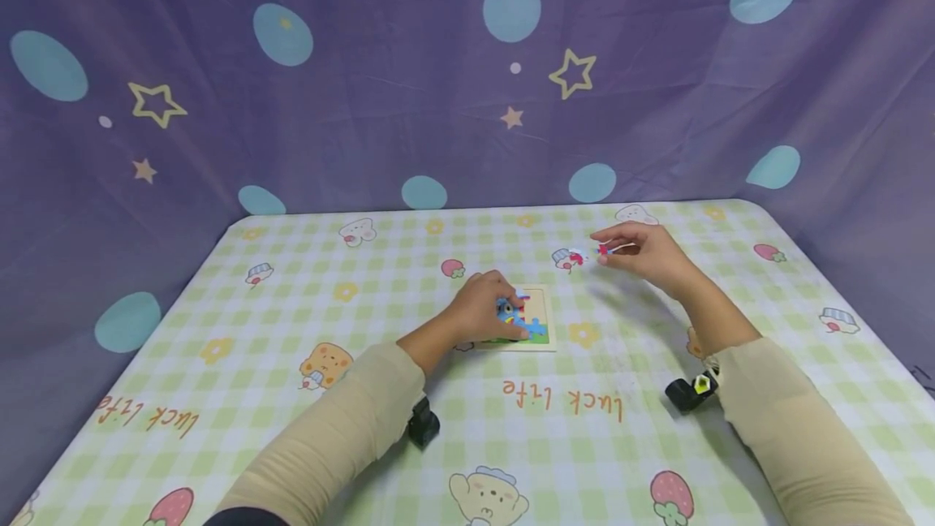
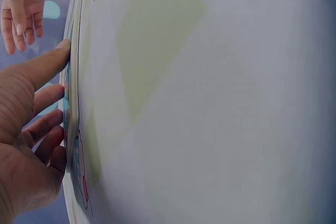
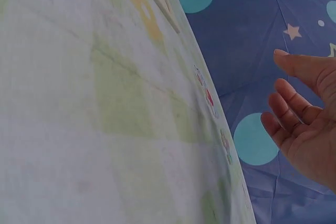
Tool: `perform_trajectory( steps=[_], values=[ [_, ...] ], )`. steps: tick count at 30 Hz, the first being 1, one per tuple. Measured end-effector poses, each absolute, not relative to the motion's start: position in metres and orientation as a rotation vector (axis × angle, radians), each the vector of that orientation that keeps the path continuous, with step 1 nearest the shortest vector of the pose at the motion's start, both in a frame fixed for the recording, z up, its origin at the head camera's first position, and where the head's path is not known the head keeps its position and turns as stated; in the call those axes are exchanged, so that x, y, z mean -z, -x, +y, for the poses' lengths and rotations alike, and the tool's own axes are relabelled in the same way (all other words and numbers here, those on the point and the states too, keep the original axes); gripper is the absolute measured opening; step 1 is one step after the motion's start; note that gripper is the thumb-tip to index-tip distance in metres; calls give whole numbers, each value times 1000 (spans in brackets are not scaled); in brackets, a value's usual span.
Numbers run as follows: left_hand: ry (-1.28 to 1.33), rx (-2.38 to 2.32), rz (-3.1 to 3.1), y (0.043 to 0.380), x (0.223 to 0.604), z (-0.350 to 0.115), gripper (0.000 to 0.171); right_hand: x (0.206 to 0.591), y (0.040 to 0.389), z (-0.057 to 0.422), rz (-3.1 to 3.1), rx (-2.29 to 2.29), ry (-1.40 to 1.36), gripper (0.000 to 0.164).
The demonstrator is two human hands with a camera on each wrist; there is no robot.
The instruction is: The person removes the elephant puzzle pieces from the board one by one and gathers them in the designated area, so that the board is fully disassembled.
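Observation:
A small jigsaw puzzle board [image 1: 551, 319] with a pale wooden frame lies flat on the table, partly filled with colourful pieces. My left hand [image 1: 484, 307] rests over its left side, the thumb and fingertips touching the top, and covers part of the picture. In the left wrist view the board [image 2: 74, 93] shows edge-on beside the left hand [image 2: 31, 114]. Above the table, right of the board, hovers my right hand [image 1: 646, 254], thumb and fingers apart. A red and blue puzzle piece [image 1: 603, 249] shows through that gap; the right wrist view has nothing between the right hand's fingers [image 3: 296, 95].
Another red and white piece [image 1: 577, 257] lies by a printed cupcake on the checked tablecloth [image 1: 409, 437]. A purple curtain [image 1: 380, 104] hangs behind the table's far edge. Black wrist cameras [image 1: 422, 424] sit at both sleeves.

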State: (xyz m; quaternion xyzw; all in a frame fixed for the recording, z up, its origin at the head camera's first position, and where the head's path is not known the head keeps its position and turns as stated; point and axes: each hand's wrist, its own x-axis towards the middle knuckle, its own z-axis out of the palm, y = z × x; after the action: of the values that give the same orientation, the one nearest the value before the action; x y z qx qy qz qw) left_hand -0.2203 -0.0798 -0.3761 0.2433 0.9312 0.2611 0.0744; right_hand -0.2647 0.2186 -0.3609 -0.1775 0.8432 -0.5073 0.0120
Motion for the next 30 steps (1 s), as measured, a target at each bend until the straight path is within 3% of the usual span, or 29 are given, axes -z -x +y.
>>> perform_trajectory(
  steps=[30],
  values=[
    [-727,-777,2788,220,374,-80,41,352,231,194,2469,1513,861,40]
  ],
)
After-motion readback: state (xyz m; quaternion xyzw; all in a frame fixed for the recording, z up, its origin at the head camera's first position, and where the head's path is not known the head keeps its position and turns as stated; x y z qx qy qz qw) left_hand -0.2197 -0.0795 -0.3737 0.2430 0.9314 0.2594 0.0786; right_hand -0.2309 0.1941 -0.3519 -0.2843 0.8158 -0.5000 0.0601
